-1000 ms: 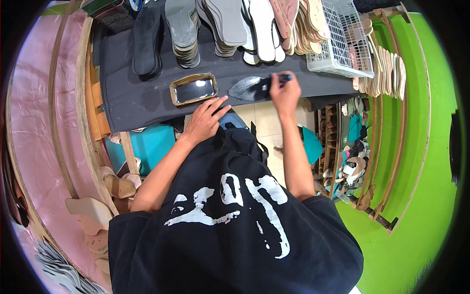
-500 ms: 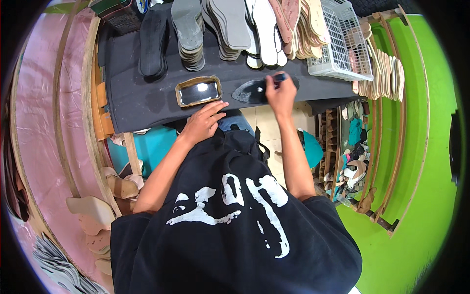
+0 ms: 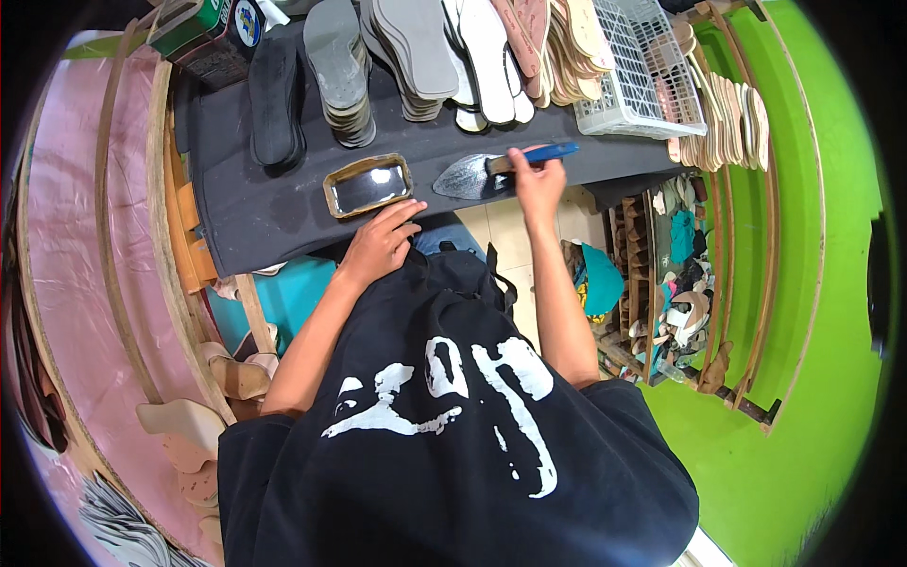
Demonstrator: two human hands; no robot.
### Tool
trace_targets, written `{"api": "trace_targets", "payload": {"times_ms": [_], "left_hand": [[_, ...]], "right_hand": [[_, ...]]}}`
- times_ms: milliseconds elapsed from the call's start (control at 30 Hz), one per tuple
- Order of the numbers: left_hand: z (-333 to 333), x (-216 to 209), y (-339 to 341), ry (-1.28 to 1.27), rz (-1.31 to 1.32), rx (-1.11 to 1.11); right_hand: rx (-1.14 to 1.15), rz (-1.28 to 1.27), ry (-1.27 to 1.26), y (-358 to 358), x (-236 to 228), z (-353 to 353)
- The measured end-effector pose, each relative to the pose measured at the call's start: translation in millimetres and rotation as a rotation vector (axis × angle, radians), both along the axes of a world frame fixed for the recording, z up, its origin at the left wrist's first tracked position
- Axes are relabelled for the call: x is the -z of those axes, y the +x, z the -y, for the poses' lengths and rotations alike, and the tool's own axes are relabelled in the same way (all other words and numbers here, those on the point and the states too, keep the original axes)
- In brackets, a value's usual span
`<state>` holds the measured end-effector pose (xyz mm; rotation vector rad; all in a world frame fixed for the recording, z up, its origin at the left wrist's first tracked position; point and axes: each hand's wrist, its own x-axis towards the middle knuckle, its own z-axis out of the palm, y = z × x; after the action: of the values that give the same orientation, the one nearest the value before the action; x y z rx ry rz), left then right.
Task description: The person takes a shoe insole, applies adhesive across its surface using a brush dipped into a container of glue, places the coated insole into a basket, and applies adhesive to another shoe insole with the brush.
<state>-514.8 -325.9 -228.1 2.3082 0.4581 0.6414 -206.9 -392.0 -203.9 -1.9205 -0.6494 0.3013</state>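
My right hand (image 3: 540,189) is closed round a brush (image 3: 557,150) with a blue handle. Its bristle end presses on a dark shoe sole piece (image 3: 458,178) lying flat near the table's front edge; the toe part looks wet and shiny. The rest of that piece is hidden behind the brush and hand. My left hand (image 3: 380,241) holds nothing and lies at the table edge with its fingers stretched out. Just beyond its fingertips stands a small brown-rimmed tray (image 3: 330,196) holding a glossy liquid.
Along the back of the dark-covered table (image 3: 236,213) stand black soles (image 3: 276,104), grey soles (image 3: 338,66), white soles (image 3: 487,61) and beige insoles (image 3: 578,47). A white plastic crate (image 3: 642,121) is at the back right, a green can (image 3: 203,47) at the back left.
The brush has swung from upright to lying sideways, its handle now pointing right. The sole's toe area looks shinier. The whole view has shifted slightly; my left hand stays by the tray.
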Motion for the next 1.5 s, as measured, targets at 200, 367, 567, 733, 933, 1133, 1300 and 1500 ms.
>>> {"api": "trace_targets", "payload": {"times_ms": [200, 367, 567, 733, 933, 1133, 1300, 1500], "left_hand": [[0, 1, 0, 0.023, 0.008, -0.029], [-1, 0, -1, 0.021, 0.002, -0.032], [-1, 2, -1, 0.015, 0.031, -0.018], [-3, 1, 0, 0.024, 0.025, -0.002], [-1, -3, -1, -0.027, 0.033, 0.0], [0, -26, 12, -0.024, -0.031, 0.059], [0, -23, 27, 0.043, -0.119, 0.163], [-2, -15, 22, 0.038, -0.152, 0.137]], "right_hand": [[-0.365, 0.608, -0.007, -44, -30, 6], [-0.454, 0.327, 0.057, -98, -32, 17], [-0.082, 0.108, 0.071, 10, -8, 36], [0.067, 0.303, -0.115, 53, -32, 44], [-0.452, 0.572, -0.068, -42, -33, 44], [-0.467, 0.193, -0.04, -54, -38, 29], [-0.071, -0.162, -0.116, 80, -12, 31], [-0.032, 0.412, -0.081, 74, -26, 31]]}}
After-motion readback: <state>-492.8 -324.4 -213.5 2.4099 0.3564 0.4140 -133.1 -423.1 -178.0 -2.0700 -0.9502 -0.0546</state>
